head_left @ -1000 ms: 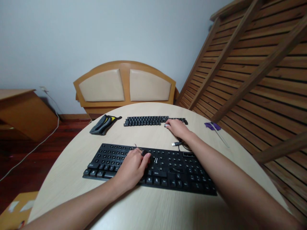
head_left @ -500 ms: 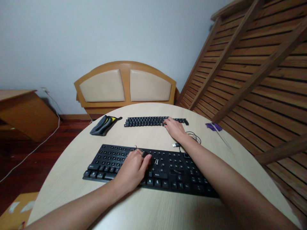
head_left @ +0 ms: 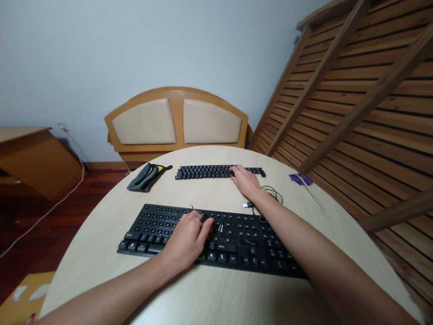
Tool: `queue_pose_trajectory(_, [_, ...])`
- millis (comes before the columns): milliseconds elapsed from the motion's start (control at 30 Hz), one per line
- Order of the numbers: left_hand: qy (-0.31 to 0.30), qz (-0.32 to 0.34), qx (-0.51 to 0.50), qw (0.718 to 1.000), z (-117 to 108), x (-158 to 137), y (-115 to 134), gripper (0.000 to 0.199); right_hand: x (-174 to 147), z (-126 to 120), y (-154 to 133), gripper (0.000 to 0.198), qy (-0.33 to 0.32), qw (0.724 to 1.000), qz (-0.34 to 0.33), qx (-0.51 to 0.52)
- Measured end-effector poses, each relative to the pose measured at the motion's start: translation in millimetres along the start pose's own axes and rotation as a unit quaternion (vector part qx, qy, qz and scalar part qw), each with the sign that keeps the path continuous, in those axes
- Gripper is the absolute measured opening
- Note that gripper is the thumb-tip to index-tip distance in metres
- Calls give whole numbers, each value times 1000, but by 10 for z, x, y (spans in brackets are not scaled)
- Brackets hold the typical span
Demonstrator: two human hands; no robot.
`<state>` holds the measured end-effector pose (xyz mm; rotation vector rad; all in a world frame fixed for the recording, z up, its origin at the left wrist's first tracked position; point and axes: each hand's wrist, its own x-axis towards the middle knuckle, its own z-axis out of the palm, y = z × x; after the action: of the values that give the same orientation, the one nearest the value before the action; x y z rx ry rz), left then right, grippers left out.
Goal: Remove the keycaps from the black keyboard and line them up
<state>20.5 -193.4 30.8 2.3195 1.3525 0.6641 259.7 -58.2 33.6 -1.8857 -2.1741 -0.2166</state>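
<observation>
Left hand (head_left: 187,240) resting on middle of black keyboard (head_left: 152,225), fingers curled, small black keycap (head_left: 204,217) pinched between thumb and forefinger. Right hand (head_left: 246,179) stretched far over to row of loose black keycaps (head_left: 203,171) at back of table, palm down, fingertips on row; cannot tell if anything gripped. Keyboard lying near front edge of round pale wooden table (head_left: 101,216), many keys off. Grey and yellow pouch (head_left: 146,176) at back left, USB plug with coiled cable (head_left: 267,195) just beside right wrist, purple tool (head_left: 301,178) at right edge. Beyond table a padded wooden headboard (head_left: 177,122), slatted bed frame (head_left: 355,99) leaning at right, pale wall, dark red floor. Compared with half second before, almost no change: right hand only slightly shifted on row, left hand same place
</observation>
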Motion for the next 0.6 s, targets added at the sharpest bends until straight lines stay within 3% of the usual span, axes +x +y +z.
queue_pose_trajectory(167, [0, 9, -1, 1000, -6, -1, 1, 49, -205, -301, 5, 39, -2, 1000, -15, 19])
queue_pose_trajectory(367, [-3, 6, 21, 1000, 1, 1, -5, 49, -851, -600, 49, 32, -48, 994, -52, 82])
queue_pose_trajectory(600, [-5, 10, 31, 999, -12, 9, 19, 48, -1528, -637, 52, 65, -167, 967, -118, 151])
